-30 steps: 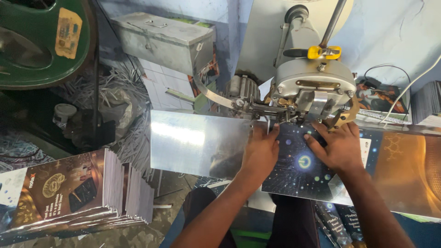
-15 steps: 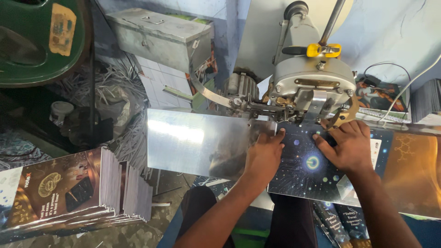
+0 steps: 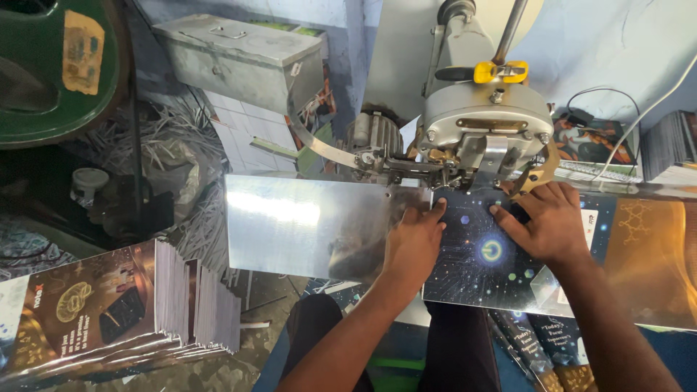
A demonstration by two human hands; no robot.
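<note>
Left hand (image 3: 414, 243) flat, fingers together, pressed palm-down on the left edge of a dark booklet cover (image 3: 483, 254) with a star-and-glow print; gripping nothing, only bearing down. Right hand (image 3: 544, 221) at three o'clock from it, likewise flat with fingers slightly spread, resting on the cover's upper right part, fingertips pointing toward twelve o'clock. Booklet cover lying between and beneath both hands, on the shiny metal bench (image 3: 305, 225), its top edge pushed under the head of the grey metal machine (image 3: 486, 127) at twelve o'clock. Machine head just above the fingertips, with a yellow clamp piece (image 3: 497, 71) on its upper lever and a small motor (image 3: 370, 134) at its ten o'clock. Bench plate stretching toward nine o'clock from the left hand, bright with reflection. At three o'clock of the right hand, an orange-gold printed sheet (image 3: 650, 247) lying on the bench. Farther out at eight o'clock, a tall stack of printed booklets (image 3: 109, 312) with brown covers. At eleven o'clock, well apart, a grey metal box (image 3: 239, 58) and shredded paper trimmings (image 3: 174, 145) beneath it. At six o'clock, dark trousers on the person's legs (image 3: 450, 348).
</note>
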